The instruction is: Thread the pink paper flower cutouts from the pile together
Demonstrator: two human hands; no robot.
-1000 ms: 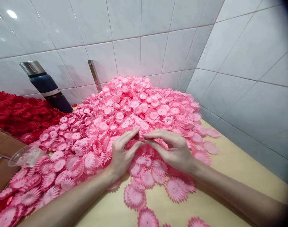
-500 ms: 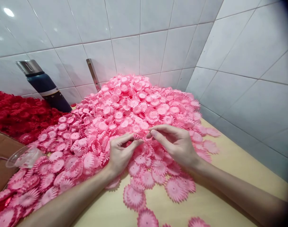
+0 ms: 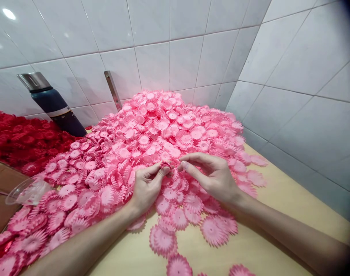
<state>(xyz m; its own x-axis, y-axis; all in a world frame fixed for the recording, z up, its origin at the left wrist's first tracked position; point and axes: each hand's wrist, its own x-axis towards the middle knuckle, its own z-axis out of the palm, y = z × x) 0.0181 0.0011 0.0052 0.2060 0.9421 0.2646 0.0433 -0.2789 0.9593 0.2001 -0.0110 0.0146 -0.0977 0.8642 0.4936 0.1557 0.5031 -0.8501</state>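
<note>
My left hand is closed, pinching a small dark-pink fabric flower piece between thumb and forefinger. Just to its right, my right hand holds thumb and forefinger nearly together in a pinch. Whatever is between those fingertips is too small to make out. Both hands hover over the front of a large heap of pink scalloped fabric discs, many with a dark dot at the centre. Several discs, among them a stacked pair, lie loose on the table below my hands.
Red petals are piled at the left. A dark blue flask leans there, near a cardboard box and a clear plastic lid. A metal strip rests against the tiled wall. The yellowish table meets the right wall.
My left hand has turned slightly, and the dark-pink flower piece in its pinch now shows more fully. My right hand has barely shifted, its fingertips still close to the left ones.
</note>
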